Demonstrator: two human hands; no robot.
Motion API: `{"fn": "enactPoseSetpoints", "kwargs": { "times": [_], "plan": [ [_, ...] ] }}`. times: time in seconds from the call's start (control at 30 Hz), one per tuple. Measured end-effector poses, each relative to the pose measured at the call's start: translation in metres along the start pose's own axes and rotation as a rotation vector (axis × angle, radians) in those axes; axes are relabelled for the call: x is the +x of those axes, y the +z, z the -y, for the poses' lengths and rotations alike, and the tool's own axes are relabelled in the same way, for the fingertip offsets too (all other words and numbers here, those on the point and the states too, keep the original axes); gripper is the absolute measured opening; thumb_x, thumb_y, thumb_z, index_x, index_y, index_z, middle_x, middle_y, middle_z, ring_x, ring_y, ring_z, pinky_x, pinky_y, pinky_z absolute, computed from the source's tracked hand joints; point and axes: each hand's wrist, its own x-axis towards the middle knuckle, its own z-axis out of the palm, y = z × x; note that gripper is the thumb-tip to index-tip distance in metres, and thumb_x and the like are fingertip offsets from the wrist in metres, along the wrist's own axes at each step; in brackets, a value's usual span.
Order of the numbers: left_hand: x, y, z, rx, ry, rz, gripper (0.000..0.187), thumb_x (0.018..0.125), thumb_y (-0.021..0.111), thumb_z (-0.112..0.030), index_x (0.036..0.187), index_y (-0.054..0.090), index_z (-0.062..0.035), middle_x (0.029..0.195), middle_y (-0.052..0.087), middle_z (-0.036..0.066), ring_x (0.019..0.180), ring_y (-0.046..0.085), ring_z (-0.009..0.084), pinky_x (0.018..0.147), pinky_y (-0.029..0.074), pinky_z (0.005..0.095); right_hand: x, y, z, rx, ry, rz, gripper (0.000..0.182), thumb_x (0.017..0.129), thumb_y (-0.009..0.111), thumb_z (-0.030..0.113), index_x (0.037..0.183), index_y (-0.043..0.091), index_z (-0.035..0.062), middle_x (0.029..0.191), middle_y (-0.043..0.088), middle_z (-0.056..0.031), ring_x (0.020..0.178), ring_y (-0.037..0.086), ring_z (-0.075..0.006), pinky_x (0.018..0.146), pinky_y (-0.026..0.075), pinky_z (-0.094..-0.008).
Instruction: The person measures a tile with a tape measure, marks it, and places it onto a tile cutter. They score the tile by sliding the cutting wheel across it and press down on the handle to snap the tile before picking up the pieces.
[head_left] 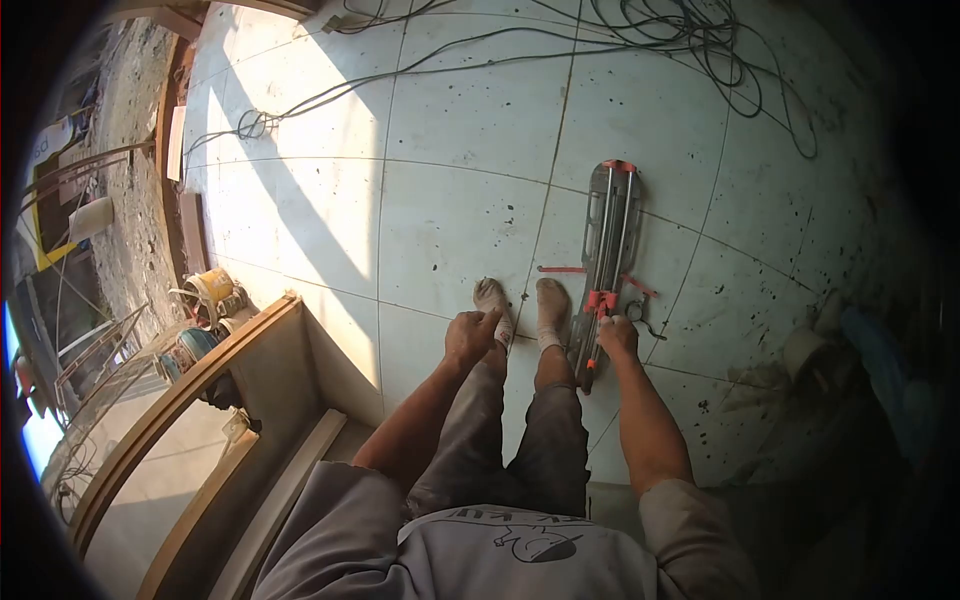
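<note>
My left hand [469,340] hangs in front of my left leg, its fingers curled and the thumb side turned inward. I see nothing in it. My right hand [618,338] is closed beside the red carriage of a manual tile cutter [612,235]. Its fingers overlap the cutter in view, and whether they grip any part of it I cannot make out. The cutter has two long metal rails, a red far end and thin red side arms. It lies lengthwise just right of my right foot [552,303].
Large pale floor tiles [460,210] with dark specks spread ahead. Tangled black cable [705,45] runs across the far floor. At left stand a wood-edged partition [200,372] and a yellow container [212,287]. A blue sheet [880,365] and a pale bucket-like object [805,352] are at right.
</note>
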Motion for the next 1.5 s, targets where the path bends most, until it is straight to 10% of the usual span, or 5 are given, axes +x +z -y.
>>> {"fn": "enactPoseSetpoints", "kwargs": {
  "times": [0.63,0.7,0.9,1.13,1.5],
  "plan": [
    [-0.017,-0.325,0.172,-0.354,0.021,-0.373,0.045,0.085,0.059,-0.040,0.103,0.066,0.0008,0.084,0.070,0.016,0.078,0.069,0.0233,0.077,0.052,0.0349,-0.049,-0.139,0.275,-1.201,-0.777,-0.388,0.008,0.080,0.056,0.009,0.084,0.057,0.0016,0.067,0.057,-0.0120,0.049,0.056,-0.0224,0.042,0.044,-0.0346],
    [-0.023,-0.390,0.212,-0.354,-0.072,-0.358,0.044,0.085,0.058,-0.040,0.098,0.066,0.0015,0.082,0.070,0.014,0.074,0.068,0.0218,0.073,0.052,0.0351,-0.185,-0.062,0.368,0.067,-0.193,-0.288,0.005,0.082,0.056,0.009,0.083,0.054,0.0036,0.071,0.056,-0.0101,0.048,0.053,-0.0206,0.040,0.039,-0.0325],
    [-0.010,-0.548,0.306,-0.779,-0.107,-0.632,0.045,0.085,0.055,-0.044,0.095,0.065,-0.0015,0.084,0.069,0.014,0.079,0.067,0.0266,0.077,0.051,0.0382,-0.126,0.099,0.525,-0.204,-0.211,0.533,0.017,0.087,0.039,0.023,0.083,0.050,0.0106,0.057,0.037,-0.0018,0.043,0.037,-0.0181,0.036,0.025,-0.0323],
    [-0.004,-0.601,0.346,-1.112,-0.178,-0.653,0.038,0.087,0.059,-0.035,0.091,0.063,0.0018,0.073,0.066,0.009,0.060,0.063,0.0155,0.059,0.051,0.0304,-0.237,0.257,0.776,-0.468,-0.890,0.016,0.032,0.078,0.063,0.027,0.095,0.065,0.0000,0.084,0.068,-0.0159,0.079,0.066,-0.0275,0.076,0.051,-0.0379],
    [0.053,-0.686,0.462,-1.364,-0.592,-0.538,0.034,0.088,0.057,-0.034,0.094,0.060,-0.0003,0.067,0.062,0.008,0.051,0.058,0.0144,0.041,0.043,0.0281,-0.182,0.306,1.043,-1.599,-0.872,0.171,0.021,0.080,0.058,0.021,0.090,0.063,0.0032,0.078,0.065,-0.0107,0.059,0.061,-0.0184,0.049,0.048,-0.0322]
  ]
}}
